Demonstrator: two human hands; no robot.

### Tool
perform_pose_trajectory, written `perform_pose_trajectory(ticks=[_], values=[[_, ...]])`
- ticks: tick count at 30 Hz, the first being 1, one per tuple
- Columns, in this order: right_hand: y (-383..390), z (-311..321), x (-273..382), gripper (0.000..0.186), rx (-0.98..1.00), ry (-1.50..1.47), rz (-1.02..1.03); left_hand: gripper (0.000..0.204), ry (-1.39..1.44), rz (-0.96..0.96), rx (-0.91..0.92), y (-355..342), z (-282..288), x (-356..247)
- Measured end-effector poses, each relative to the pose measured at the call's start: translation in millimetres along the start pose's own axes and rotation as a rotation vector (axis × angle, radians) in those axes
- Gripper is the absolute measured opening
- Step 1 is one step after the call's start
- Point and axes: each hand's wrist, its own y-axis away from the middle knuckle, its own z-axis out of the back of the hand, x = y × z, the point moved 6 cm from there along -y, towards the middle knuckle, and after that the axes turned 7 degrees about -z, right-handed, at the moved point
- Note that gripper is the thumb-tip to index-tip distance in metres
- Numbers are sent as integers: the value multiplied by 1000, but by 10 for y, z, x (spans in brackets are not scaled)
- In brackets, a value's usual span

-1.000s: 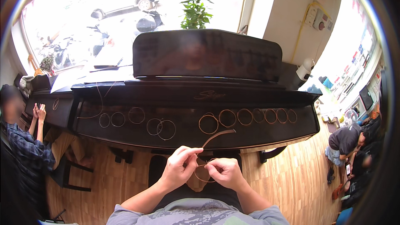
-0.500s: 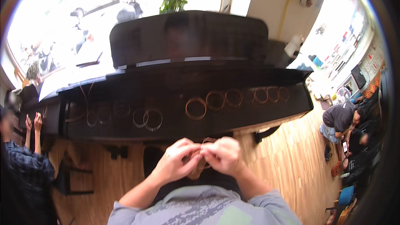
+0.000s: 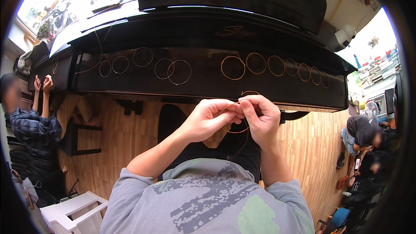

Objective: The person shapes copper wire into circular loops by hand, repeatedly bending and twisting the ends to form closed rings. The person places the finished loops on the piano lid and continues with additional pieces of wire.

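Over my lap, in front of a black piano (image 3: 173, 93), a coil of thin copper-coloured string (image 3: 236, 132) is pinched between both hands. My left hand (image 3: 210, 119) is closed on the coil's upper left part. Closed beside it, my right hand (image 3: 262, 119) grips the coil with thumb and fingers. A curled loose end of the string sticks up beyond my right fingers; a thin length hangs below. The fingertips nearly meet, so the string between them is partly hidden. Several copper-coloured string coils (image 3: 233, 78) lie on the piano's lid to the right, and several silvery coils (image 3: 179, 83) to the left.
A loose string (image 3: 102, 50) trails over the piano's left part. Someone in a checked shirt (image 3: 32, 123) sits at the left with both hands raised, near a black stool (image 3: 84, 151). A white stool (image 3: 71, 210) stands at lower left. Other people (image 3: 364, 130) sit at the right.
The view has tilted down and turned, so the piano appears higher and more of my shirt shows. Both hands keep hold of the string coil, whose loop now shows more openly below the fingers.
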Motion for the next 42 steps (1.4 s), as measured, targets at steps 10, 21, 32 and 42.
perform_pose_trajectory(ticks=[10,21,32,42], values=[[13,-47,11,7,-33,99,76,23,15,21,-82,19,84,17],[67,-85,75,6,-86,273,246,27,35,-113,-374,48,323,41],[-39,-64,-197,7,-76,38,-69,23,95,-501,-207,112,298,-203],[-106,-83,-265,8,-3,-28,-99,43,-147,-673,-60,121,275,-504]])
